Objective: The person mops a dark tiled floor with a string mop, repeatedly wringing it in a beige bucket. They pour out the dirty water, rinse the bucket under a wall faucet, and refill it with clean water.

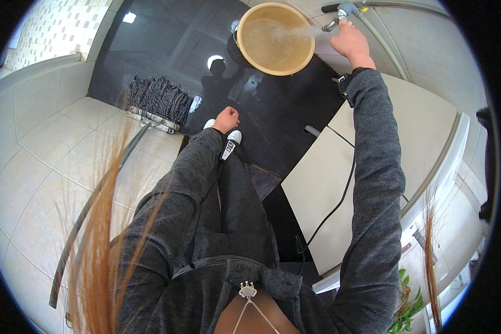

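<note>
My right hand is up at the wall, its fingers closed on a metal tap. A white spray of water runs from the tap's spout into a yellow-tan plastic bucket, and the water inside looks churned. My left hand hangs above my white shoes with its fingers curled in and nothing visible in it. Left of that hand lies a dark string mop head on the floor, its frayed strands spread toward the wall.
The mop's grey pole leans along the tiled wall on the left. On the right stands a cream cabinet with a black cable across its front. A pale hose runs down from the tap fitting. The dark floor is glossy.
</note>
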{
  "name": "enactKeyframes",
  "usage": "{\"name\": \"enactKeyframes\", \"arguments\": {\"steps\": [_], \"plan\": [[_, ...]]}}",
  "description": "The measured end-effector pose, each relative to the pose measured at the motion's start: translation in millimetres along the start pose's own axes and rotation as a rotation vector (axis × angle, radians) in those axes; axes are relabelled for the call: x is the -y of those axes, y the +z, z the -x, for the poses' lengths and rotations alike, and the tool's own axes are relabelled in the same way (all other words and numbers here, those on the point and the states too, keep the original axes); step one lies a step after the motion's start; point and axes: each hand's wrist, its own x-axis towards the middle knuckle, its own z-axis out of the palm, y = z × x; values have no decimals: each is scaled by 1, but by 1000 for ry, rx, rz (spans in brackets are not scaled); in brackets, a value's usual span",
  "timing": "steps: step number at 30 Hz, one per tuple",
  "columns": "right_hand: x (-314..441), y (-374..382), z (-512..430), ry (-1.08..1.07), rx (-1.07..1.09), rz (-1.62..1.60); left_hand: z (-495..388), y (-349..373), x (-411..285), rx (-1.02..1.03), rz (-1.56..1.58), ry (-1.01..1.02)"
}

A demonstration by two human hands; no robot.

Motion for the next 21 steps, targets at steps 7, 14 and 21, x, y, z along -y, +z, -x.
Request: {"name": "enactKeyframes", "arguments": {"steps": [7,14,21], "plan": [[-1,4,-1,3,2,10,2,0,1,2,-19,-11],[0,10,-1,-3,-68,13,6,5,2,10,17,-21],[-1,11,-1,1,-67,15,1,8,4,9,51,15]]}}
